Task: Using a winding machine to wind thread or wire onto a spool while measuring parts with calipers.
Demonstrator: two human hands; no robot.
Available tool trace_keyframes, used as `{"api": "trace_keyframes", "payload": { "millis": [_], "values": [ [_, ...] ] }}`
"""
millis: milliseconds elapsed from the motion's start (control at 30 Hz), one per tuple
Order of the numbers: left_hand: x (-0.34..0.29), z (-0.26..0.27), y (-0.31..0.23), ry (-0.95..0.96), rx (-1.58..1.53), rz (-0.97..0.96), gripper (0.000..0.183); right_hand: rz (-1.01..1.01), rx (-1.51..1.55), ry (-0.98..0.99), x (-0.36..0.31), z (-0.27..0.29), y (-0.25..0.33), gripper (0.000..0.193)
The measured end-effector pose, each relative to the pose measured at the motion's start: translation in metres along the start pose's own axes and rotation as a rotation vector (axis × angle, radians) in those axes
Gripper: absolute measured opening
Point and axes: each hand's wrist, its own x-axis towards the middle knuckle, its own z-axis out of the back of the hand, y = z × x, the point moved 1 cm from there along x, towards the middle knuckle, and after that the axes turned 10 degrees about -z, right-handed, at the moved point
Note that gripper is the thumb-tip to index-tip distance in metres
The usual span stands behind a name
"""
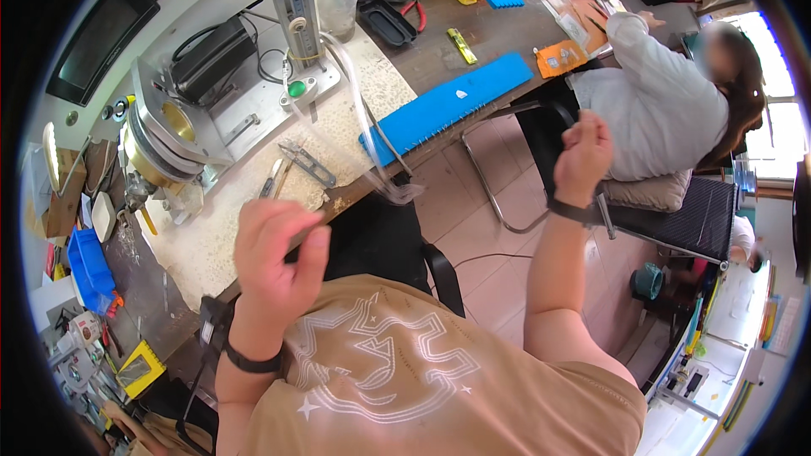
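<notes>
My left hand [274, 266] is raised in front of the bench's near edge, its fingers curled and the thumb tip close to the index finger. Whether something thin sits in that pinch I cannot make out. Off to the right, over the tiled floor, my right hand [583, 156] is lifted with its fingers bent together; anything inside is hidden. Beyond the left hand, metal thread snips [307, 164] and a small knife-like tool [271, 178] lie on the pale bench mat [203, 245]. A long blue strip [456, 101] with a row of pins or threads along its edge rests farther right.
A machine with a round brass-coloured head [160, 139] and an upright metal column [291, 8] stands at the left, beside a clear bottle [337, 4]. A blue bin [90, 270] sits at far left. At right, a seated co-worker [659, 101] works by a black chair [676, 211].
</notes>
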Motion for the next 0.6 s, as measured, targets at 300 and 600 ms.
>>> {"api": "trace_keyframes", "payload": {
  "millis": [300,600],
  "values": [
    [0.054,-0.112,0.031,0.208,0.197,-0.169,0.034,-0.246,-0.001,0.059,-0.040,-0.037,-0.051,0.010],
    [0.064,-0.154,0.057,0.441,0.448,-0.018,0.053,-0.311,0.027,0.140,-0.037,-0.031,-0.057,0.011]
  ]
}}
